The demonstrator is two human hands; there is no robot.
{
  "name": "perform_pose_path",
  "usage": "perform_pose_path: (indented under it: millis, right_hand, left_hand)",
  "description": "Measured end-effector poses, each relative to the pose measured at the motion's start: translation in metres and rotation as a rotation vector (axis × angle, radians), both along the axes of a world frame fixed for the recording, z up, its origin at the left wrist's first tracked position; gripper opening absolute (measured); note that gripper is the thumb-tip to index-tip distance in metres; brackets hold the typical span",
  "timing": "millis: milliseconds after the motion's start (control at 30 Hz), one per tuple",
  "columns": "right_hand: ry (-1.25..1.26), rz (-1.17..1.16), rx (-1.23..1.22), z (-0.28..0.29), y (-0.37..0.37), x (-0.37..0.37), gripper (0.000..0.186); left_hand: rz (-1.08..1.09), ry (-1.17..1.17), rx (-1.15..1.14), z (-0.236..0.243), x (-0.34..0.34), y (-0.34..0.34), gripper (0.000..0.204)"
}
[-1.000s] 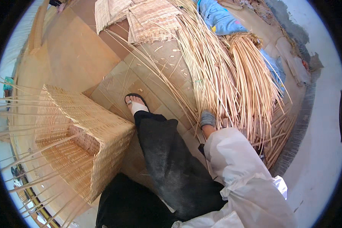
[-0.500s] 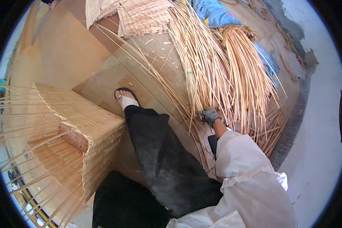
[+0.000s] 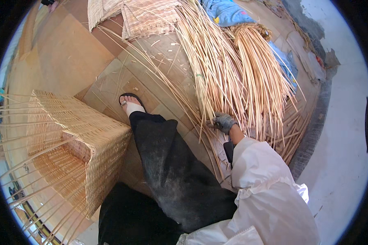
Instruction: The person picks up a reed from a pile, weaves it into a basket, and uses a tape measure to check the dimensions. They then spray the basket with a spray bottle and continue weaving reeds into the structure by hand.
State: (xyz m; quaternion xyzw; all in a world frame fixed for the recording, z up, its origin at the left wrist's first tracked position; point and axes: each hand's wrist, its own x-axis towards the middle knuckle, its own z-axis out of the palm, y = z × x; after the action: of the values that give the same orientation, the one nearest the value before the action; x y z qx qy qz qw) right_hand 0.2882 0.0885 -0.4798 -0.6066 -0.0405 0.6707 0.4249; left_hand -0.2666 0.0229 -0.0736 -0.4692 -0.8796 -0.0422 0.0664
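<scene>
My right hand (image 3: 222, 121), in a grey glove, reaches out from a white sleeve to the lower ends of a large bundle of pale wicker strips (image 3: 210, 69), its fingers curled round a few strips. A second bundle (image 3: 257, 69), tied with fibre at the top, lies just right of it. Left of my outstretched dark-trousered leg (image 3: 159, 159) and sandalled foot (image 3: 131, 104), a square woven basket (image 3: 106, 139) lies on its side, long unwoven stakes sticking out leftward. My left hand is not in view.
Woven mats (image 3: 147, 20) and a blue cloth (image 3: 225, 11) lie at the top. Loose strips and offcuts are scattered over the cardboard-covered floor (image 3: 69, 49). A white plastered wall or ledge (image 3: 343, 114) runs along the right. A dark object (image 3: 229, 153) is below my hand.
The whole view has shifted so things sit further left. My right hand has moved forward and left from low beside my knee into the strip ends, and its fingers have curled round some.
</scene>
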Motion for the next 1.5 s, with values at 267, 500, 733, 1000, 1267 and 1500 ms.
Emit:
perform_pose_path:
  millis: [267, 500, 733, 1000, 1267, 1500]
  right_hand:
    - [-1.265, 0.443, -0.154, 0.032, 0.014, -0.024, 0.037]
    - [-1.416, 0.24, -0.118, 0.05, 0.019, -0.044, 0.034]
    - [-1.512, 0.237, -0.065, 0.065, 0.013, -0.05, 0.022]
    - [-1.467, 0.799, -0.532, 0.099, 0.022, -0.04, 0.02]
    - [-0.879, 1.8, 0.271, 0.128, -0.126, -0.076, 0.031]
    - [0.917, 0.082, 0.181, 0.291, -0.174, -0.108, 0.029]
  left_hand:
    - [-0.012, 0.015, 0.022, -0.006, -0.012, -0.007, 0.041]
    - [0.019, -0.052, 0.068, -0.009, -0.017, -0.009, 0.041]
    - [0.065, -0.052, 0.058, -0.007, -0.013, -0.009, 0.041]
    - [0.041, -0.052, 0.09, -0.008, -0.016, -0.014, 0.042]
    - [-0.113, 0.089, 0.062, 0.002, -0.008, -0.015, 0.039]
    - [-0.769, -0.801, -0.039, 0.034, 0.119, 0.018, 0.028]
